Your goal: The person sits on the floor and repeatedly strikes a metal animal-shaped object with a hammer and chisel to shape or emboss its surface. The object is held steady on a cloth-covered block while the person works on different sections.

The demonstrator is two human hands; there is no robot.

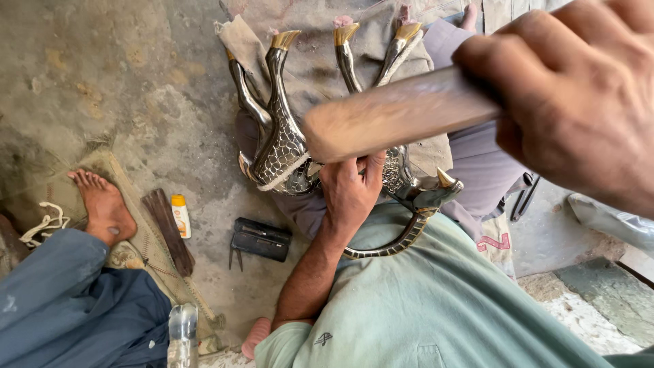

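My right hand is raised close to the camera, gripping a wooden mallet whose blurred head points left over my lap. Below it my left hand presses on a silver, scale-patterned metal ornament with several curved necks ending in gold tips. The ornament rests on a grey cloth over my lap. A curved, patterned metal piece runs from under my left hand toward my green shirt.
Another person's bare foot and blue-clad leg are at the left on a mat. On the concrete floor lie a dark wooden stick, a small yellow-capped tube, a black tool case and a clear bottle.
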